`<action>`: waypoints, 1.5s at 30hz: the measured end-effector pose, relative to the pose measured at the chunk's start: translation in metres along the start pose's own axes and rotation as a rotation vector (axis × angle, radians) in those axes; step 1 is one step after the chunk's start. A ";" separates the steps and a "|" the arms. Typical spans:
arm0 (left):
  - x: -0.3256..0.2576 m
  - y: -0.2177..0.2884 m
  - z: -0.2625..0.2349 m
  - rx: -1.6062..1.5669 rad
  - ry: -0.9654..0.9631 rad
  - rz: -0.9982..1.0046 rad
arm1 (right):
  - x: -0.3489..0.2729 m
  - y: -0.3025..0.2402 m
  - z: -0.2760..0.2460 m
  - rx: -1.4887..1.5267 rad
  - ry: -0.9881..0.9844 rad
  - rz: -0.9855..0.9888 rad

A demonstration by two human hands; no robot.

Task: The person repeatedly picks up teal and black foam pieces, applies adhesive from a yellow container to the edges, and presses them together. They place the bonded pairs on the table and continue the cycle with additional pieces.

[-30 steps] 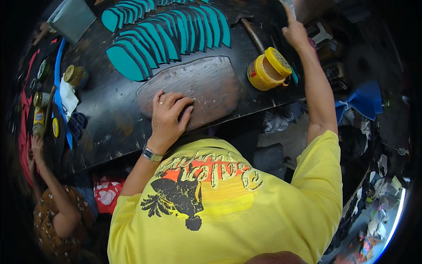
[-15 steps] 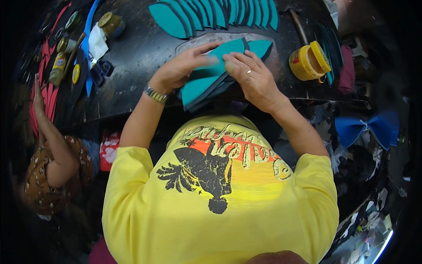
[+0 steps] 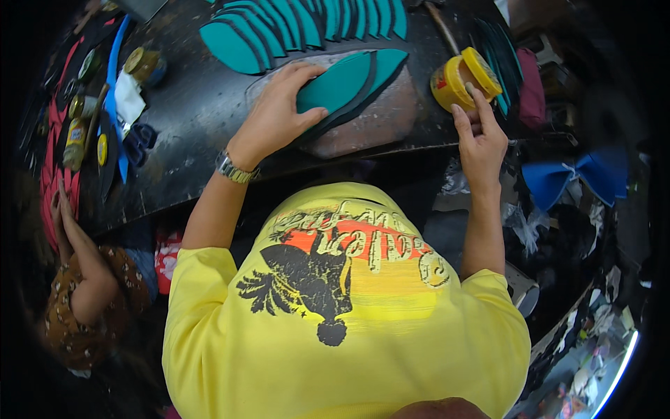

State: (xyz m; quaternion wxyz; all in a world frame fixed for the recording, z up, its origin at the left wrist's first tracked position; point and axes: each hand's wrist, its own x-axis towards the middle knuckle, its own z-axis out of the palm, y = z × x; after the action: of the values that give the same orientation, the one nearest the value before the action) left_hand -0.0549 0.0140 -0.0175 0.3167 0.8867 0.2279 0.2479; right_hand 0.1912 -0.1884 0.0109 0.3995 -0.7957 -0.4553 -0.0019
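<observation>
My left hand (image 3: 283, 105) holds a small stack of teal leaf-shaped pieces (image 3: 342, 84) with dark undersides, its thumb on the near edge and its fingers at the left end. The stack lies over a worn board (image 3: 380, 129) on the table. At the right, my right hand (image 3: 483, 136) is at an open yellow tub (image 3: 450, 87). Its fingertips are at the rim, thumb and fingers apart, and the last fingers are curled. I see nothing held in it. Beyond the stack, a fanned row of similar teal pieces (image 3: 279, 31) lies overlapping.
A hammer (image 3: 441, 26) lies behind the tub, with more teal pieces (image 3: 499, 63) and a maroon item (image 3: 532, 87) to its right. Scissors (image 3: 139, 143), jars (image 3: 143, 64) and red strips (image 3: 52, 181) lie at the left. Another person's arm (image 3: 87, 262) is at lower left.
My right hand has left the teal pieces and moved right to the yellow tub. My left hand keeps the stack, which now lies on the board. The view has shifted slightly.
</observation>
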 end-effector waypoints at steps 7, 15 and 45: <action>0.012 0.013 -0.005 -0.613 -0.044 -0.222 | 0.026 0.014 -0.007 -0.450 -0.184 0.158; 0.006 0.031 0.010 -1.406 -0.082 -0.450 | 0.015 -0.004 -0.016 -0.462 -0.136 0.164; 0.007 0.046 0.025 -1.364 -0.418 -0.393 | -0.004 -0.025 0.051 0.598 -0.215 -0.283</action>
State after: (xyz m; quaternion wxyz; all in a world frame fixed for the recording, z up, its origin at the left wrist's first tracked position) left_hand -0.0236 -0.0249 -0.0011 0.8728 0.4646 0.1125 0.0991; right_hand 0.1522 -0.1524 -0.0101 0.5605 -0.5681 -0.5809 0.1601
